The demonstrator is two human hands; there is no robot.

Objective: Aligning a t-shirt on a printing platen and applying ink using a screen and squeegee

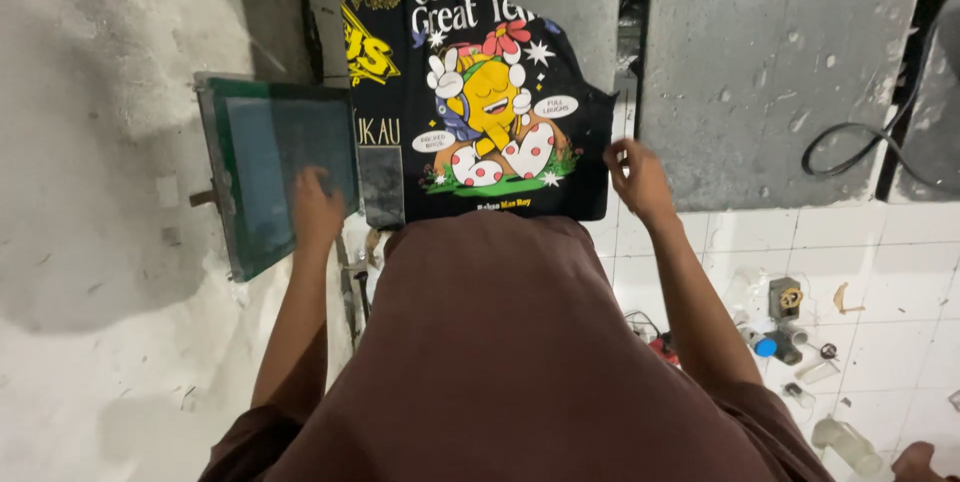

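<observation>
Hands working at a black printed shirt (480, 92) and a green-framed screen (270, 167).

Left hand (317, 210) is lying flat, fingers together, on the mesh of the screen, which is sitting at nine o'clock from the shirt and touching its left edge. Right hand (637, 180) is pinching the shirt's lower right corner at three o'clock, fingers curled shut on the cloth. Shirt is lying spread at twelve o'clock ahead of the person, showing white lettering at its top, a yellow cartoon figure with a red flower in the middle, small white oval labels beside it and a yellow emblem on its left part. Brown garment (500, 342) is filling the view at six o'clock. Small bottles and a padlock (785, 297) are lying on white floor tiles (880, 322) at four o'clock, and a black cable (850, 147) is looping at two o'clock.
</observation>
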